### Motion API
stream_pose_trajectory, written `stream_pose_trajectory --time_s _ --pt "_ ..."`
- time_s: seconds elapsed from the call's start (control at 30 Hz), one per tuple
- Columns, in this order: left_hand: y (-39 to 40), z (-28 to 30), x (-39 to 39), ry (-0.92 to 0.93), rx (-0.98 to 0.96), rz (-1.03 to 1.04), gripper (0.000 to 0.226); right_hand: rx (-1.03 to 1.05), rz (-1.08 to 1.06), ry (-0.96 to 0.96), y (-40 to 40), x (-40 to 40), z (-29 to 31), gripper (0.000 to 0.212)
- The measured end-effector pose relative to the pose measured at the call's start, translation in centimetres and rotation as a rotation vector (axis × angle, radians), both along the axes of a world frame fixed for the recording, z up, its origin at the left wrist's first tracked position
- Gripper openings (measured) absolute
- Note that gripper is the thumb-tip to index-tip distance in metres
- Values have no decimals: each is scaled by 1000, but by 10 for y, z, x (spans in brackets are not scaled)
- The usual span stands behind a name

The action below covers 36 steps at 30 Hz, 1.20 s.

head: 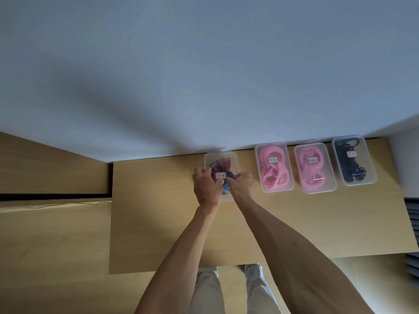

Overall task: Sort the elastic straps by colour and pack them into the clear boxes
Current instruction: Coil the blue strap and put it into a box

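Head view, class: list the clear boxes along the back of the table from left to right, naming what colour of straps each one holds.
Box of mixed red and blue straps under both hands → first pink-strap box → second pink-strap box → black-strap box.

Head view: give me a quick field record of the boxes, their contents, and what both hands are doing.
boxes: four lidded clear boxes in a row along the table's far edge
leftmost box: mixed red and blue straps, labelled lid
second box: pink straps, labelled
third box: pink straps, labelled
rightmost box: black straps, labelled
left hand: fingers curled on the leftmost box's lid
right hand: fingers curled on the same lid
loose straps: none visible on the table
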<state>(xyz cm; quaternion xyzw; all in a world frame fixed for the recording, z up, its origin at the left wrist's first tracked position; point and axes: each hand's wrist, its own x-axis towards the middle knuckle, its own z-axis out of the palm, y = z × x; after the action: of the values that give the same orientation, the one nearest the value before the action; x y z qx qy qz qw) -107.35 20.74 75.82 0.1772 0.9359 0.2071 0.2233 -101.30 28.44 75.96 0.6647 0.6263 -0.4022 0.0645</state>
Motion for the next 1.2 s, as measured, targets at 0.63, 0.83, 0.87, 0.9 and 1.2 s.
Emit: stream_pose_trajectory --time_s 0.63,0.83,0.87,0.9,1.2 --pt "-4 10 -2 -21 274 123 29 320 -133 258 -18 3 8 13" --pt "-6 16 -4 -103 315 192 24 241 -61 414 -23 4 25 15" --pt "-8 17 -4 -134 346 220 21 242 -47 439 -24 4 27 16" --pt "-9 19 -5 -170 378 254 19 231 -30 467 -24 4 28 17" --pt "-44 25 -18 -269 465 527 26 110 -11 538 -42 6 40 25"
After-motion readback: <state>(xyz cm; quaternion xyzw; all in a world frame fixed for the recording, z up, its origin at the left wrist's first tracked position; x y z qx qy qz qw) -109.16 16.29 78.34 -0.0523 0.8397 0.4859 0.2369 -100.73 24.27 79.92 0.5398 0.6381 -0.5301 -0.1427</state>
